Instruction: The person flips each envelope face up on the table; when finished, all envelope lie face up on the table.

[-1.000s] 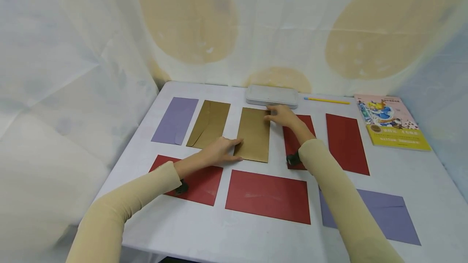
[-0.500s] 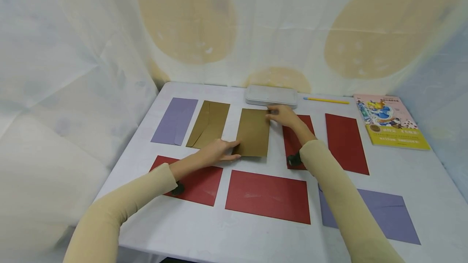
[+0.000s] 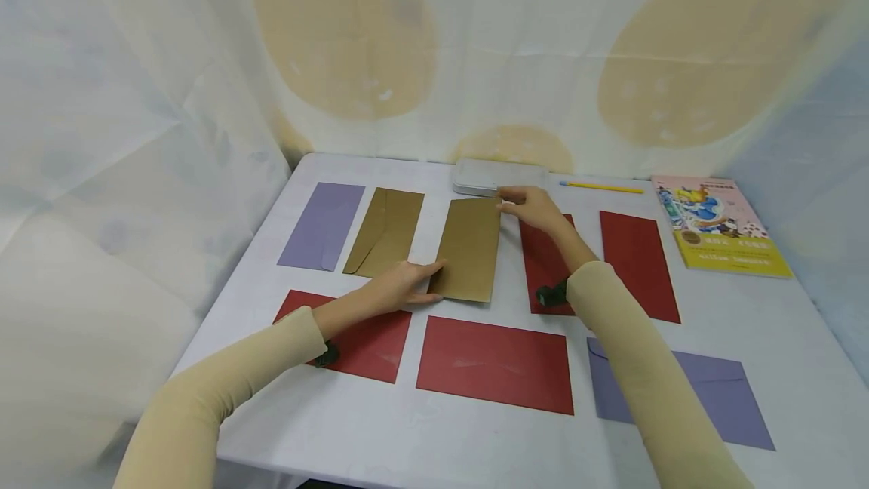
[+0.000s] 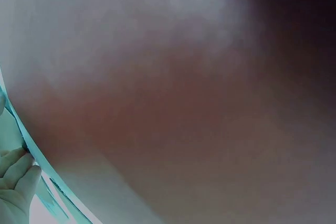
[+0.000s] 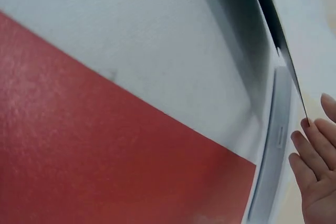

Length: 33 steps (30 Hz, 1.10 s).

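Note:
A gold envelope [image 3: 467,251] is held between both hands, its right side raised off the table. My left hand [image 3: 397,289] grips its lower left edge between thumb and fingers. At the upper right corner, my right hand [image 3: 532,208] pinches it. In the right wrist view the envelope's thin edge [image 5: 294,77] meets the fingertips of the right hand [image 5: 317,166]. The left wrist view is mostly blurred, with part of the left hand [image 4: 18,182] at its edge. A second gold envelope [image 3: 385,232], flap side up, lies to the left.
A purple envelope [image 3: 322,226] lies far left, another [image 3: 713,398] lower right. Red envelopes lie in front [image 3: 494,364], under the left forearm [image 3: 373,345], and at right [image 3: 638,259]. Behind are a pale flat case [image 3: 498,174], a pencil [image 3: 600,187] and a book [image 3: 720,225].
The gold envelope has lifted and tilted in both hands, its surface going darker and then lighter. The right hand has risen slightly; the left has shifted a little leftward.

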### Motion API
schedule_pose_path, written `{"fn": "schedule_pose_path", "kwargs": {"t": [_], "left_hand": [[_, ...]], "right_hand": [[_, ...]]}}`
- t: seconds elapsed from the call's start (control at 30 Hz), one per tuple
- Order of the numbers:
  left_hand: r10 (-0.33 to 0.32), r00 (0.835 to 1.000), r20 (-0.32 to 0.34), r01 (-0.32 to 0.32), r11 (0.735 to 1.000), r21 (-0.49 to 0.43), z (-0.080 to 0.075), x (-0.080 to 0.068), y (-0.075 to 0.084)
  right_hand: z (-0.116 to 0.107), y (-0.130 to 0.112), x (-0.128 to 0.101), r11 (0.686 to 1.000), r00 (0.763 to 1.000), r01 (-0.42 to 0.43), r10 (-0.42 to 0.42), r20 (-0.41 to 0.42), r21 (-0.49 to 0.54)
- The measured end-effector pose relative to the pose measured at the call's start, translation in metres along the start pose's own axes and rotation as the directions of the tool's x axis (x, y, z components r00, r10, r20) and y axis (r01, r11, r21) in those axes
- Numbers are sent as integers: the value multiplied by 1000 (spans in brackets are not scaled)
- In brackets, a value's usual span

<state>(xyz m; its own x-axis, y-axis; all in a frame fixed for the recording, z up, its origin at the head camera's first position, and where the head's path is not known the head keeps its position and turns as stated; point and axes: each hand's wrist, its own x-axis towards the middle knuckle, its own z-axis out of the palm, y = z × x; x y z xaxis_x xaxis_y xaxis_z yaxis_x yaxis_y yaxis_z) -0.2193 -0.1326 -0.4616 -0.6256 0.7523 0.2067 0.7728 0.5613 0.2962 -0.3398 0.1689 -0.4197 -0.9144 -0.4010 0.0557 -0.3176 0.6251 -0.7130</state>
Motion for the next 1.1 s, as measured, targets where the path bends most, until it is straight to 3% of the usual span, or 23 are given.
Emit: {"fn": "schedule_pose_path", "kwargs": {"t": [0.17,0.43,0.63,0.83,1.1], "left_hand": [[-8,1000,-7,8,1000,-12,1,-1,0],[-47,999,5,47,995,-91,0,-2,0],[-50,999,-10,48,990,-131,1,1,0],[-75,997,-22,68,970,-233,2,3,1],[-104,994,-15,91,924,-371,5,3,2]], "right_hand": [[-4,-5,-2,999,1000,18,-18,-2,46],[-10,-8,-6,977,999,37,-32,-26,210],[-20,-33,-18,958,999,47,-41,-28,283],[-14,-19,-9,964,996,40,-18,-83,264],[-12,-27,-7,975,994,17,9,-113,222]]}}
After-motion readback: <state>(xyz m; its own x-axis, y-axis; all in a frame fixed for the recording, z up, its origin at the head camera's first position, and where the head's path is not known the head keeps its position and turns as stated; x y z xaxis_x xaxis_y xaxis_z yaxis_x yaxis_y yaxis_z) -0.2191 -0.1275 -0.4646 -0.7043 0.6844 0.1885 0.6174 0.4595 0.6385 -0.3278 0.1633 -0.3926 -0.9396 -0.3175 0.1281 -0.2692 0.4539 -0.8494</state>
